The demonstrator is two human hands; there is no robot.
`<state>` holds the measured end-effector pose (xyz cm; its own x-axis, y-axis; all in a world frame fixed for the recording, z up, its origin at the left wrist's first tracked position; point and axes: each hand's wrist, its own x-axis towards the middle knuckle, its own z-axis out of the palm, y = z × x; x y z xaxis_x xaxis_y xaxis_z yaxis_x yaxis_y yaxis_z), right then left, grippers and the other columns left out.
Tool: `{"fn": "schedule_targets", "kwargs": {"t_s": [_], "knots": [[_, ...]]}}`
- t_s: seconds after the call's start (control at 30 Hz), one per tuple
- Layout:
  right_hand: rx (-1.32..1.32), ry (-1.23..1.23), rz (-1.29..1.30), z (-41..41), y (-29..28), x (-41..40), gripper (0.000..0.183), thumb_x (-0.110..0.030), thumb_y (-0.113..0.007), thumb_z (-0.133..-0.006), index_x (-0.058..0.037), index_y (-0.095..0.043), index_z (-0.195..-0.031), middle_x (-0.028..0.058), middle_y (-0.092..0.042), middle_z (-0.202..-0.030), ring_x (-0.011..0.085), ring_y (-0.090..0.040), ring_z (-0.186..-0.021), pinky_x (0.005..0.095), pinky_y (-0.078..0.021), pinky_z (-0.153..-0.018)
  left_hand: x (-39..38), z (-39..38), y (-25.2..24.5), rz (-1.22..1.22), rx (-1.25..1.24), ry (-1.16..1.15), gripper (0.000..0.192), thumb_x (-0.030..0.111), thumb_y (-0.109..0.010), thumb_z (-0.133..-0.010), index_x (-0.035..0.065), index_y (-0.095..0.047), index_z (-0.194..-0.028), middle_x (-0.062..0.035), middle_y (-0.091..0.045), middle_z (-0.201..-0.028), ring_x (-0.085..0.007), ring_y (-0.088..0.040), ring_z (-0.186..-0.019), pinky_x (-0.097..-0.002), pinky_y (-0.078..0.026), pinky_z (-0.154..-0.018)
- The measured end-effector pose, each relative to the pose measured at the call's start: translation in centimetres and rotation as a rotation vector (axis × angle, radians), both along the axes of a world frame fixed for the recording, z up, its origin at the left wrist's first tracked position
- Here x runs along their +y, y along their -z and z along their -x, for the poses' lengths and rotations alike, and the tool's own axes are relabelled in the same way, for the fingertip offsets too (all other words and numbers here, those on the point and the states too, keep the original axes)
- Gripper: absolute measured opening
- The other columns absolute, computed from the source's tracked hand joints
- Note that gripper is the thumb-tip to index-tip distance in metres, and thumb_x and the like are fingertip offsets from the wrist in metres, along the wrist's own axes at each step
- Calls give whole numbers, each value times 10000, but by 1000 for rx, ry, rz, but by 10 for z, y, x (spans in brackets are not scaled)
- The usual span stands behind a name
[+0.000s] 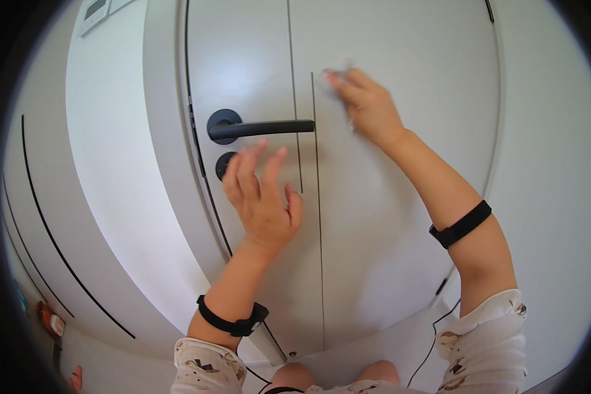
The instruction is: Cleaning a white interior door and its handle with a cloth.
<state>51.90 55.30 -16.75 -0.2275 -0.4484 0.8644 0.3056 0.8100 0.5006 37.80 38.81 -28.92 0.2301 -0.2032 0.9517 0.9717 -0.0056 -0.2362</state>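
Note:
A pale door [374, 207] with thin dark vertical grooves stands closed in front of me. Its black lever handle [271, 128] points right from a round plate, and a round black lock plate [224, 166] sits below, partly covered by my fingers. My left hand [266, 202] is in front of the door just under the lever, fingers spread and holding nothing. Up and to the right of the lever's tip, my right hand [372, 108] grips a thin greyish cloth [334, 86] against or close to the door panel. The cloth is blurred and mostly hidden by the fingers.
A white wall [113, 162] with a wall-mounted panel [94, 16] lies left of the frame. Black cords hang from both arms' black straps [463, 224]. A small doorstop [292, 354] is at the door's foot; a red-orange item [49, 317] is at lower left.

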Motion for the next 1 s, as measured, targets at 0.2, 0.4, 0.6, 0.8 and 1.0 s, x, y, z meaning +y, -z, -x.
{"fn": "schedule_targets", "kwargs": {"t_s": [0.2, 0.4, 0.6, 0.8, 1.0], "knots": [[-79, -41, 100, 37, -40, -32, 430, 63, -540, -796, -178, -668, -1128, 80, -565, -896, 259, -565, -781, 320, -491, -725, -26, 40, -38, 31, -24, 37, 527, -19, -552, -693, -21, -509, -1219, -165, -511, -1239, -352, -450, -1172, -431, -350, -997], [-327, 25, 127, 33, -70, -41, 512, 108, -572, -706, -186, -683, -1110, 71, -548, -820, 265, -552, -760, 324, -485, -693, -36, 42, -48, 152, -49, 148, 396, -65, -551, -709, 1, -581, -1098, -155, -534, -1138, -317, -525, -1047, -377, -445, -881], [-511, 108, -72, 13, -64, -55, 378, 11, -613, -766, -153, -684, -1099, 55, -551, -829, 245, -552, -750, 318, -481, -672, -44, 39, -50, 181, -64, 244, 391, -87, -558, -705, 11, -583, -1083, -140, -537, -1087, -298, -530, -1012, -348, -455, -849], [-531, 58, -132, 19, -34, -67, 385, 61, -598, -774, -143, -686, -1089, 42, -560, -879, 213, -556, -752, 290, -481, -668, -38, 36, -44, 154, -51, 286, 404, -91, -561, -698, 30, -581, -1083, -134, -534, -1101, -299, -527, -1021, -356, -452, -859], [-322, 21, 65, 14, -43, -72, 446, 94, -555, -780, -167, -683, -1119, 63, -515, -767, 224, -519, -647, 326, -452, -630, -36, 40, -46, 160, 82, 262, 510, -70, -567, -674, 20, -522, -1174, -163, -512, -1217, -344, -501, -1112, -408, -416, -942]]}}
